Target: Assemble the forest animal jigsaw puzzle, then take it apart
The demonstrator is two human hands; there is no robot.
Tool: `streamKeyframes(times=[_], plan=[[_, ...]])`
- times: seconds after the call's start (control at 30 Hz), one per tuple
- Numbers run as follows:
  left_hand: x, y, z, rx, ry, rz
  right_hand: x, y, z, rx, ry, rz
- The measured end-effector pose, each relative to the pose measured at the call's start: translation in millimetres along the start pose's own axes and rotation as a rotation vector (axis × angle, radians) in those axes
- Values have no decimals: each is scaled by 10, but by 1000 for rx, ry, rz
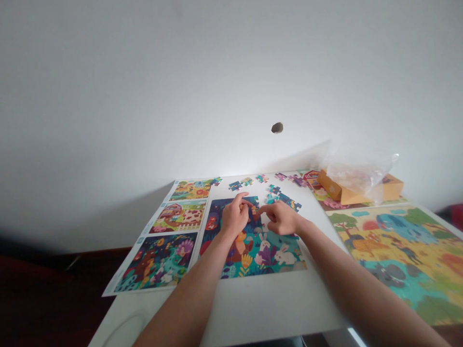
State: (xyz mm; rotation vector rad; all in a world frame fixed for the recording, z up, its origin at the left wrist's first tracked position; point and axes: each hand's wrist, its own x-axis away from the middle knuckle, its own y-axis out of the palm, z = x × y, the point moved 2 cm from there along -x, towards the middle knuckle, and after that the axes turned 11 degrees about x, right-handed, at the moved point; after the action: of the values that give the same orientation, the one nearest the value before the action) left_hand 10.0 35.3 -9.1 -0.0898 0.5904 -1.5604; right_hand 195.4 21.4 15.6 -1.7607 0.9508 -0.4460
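A partly assembled jigsaw puzzle (265, 267) of animals at night lies on the white table, with rabbits, flowers and dark blue sky. My left hand (236, 215) rests on its upper left part, index finger stretched forward and the other fingers curled. From the right, my right hand (280, 217) touches the puzzle's inner edge with a bent index fingertip; its other fingers are folded in. I see no piece held in either hand. Just beyond the right hand lie a joined strip of pieces (290, 202) and loose teal pieces (272, 198).
More loose pieces (247, 181) lie along the table's back. A reference sheet (157, 262) with 3 pictures is at left. At right are a finished safari puzzle (401, 255), an orange box (356, 195) and a clear plastic bag (361, 171). A white wall (231, 96) stands behind.
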Motion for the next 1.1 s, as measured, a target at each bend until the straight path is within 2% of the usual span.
streamKeyframes(times=[0.1,0.23,0.73,0.9,0.97,1.1], plan=[[-1,1,3,-16,6,0,0,8,-17,0,4,-56],[2,2,-7,-6,11,1,-5,-3,-27,13,16,-25],[-17,3,-35,-71,42,13,-32,42,-107,96,27,-73],[-17,11,-48,-100,48,20,-32,24,-60,121,90,-1],[-18,13,-57,-100,50,23,-31,26,-74,116,81,40],[-23,11,-77,-87,62,43,-34,63,-108,85,15,-9]])
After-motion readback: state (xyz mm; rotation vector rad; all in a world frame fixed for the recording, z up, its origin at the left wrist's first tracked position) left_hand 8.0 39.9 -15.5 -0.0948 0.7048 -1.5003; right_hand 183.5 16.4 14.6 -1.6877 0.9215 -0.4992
